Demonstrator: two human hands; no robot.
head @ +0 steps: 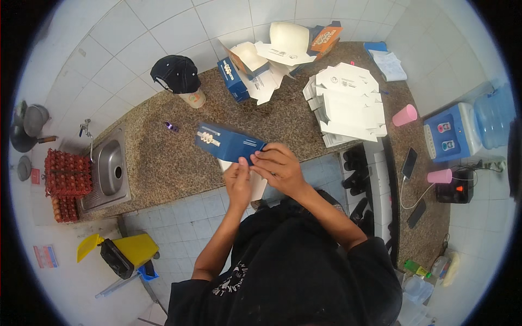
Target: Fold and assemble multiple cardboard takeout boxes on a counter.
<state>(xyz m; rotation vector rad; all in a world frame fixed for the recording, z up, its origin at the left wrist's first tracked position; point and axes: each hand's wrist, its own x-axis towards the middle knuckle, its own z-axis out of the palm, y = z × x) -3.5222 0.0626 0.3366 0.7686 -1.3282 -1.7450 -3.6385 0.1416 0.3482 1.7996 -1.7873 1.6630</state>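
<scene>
A dark blue printed cardboard food box (230, 142), partly folded with white inner panels below, is held between both hands over the counter's front edge. My left hand (238, 183) grips its near edge, thumb on the blue face. My right hand (281, 167) pinches the right end of the same carton with thumb and fingers. To the right lies a stack of flat white carton blanks (350, 106). Against the wall sit several folded boxes, among them a blue one (234, 81) and an orange one (326, 38). How far the held box is folded is partly hidden by my fingers.
The granite counter (163, 150) bears a black cap (177, 75) on a cup (193, 99) and a small purple object (171, 126). A steel sink (112, 167) and red egg trays (67, 173) are left. Pink cups (405, 115), phones (409, 163) and a water dispenser (450, 132) stand right.
</scene>
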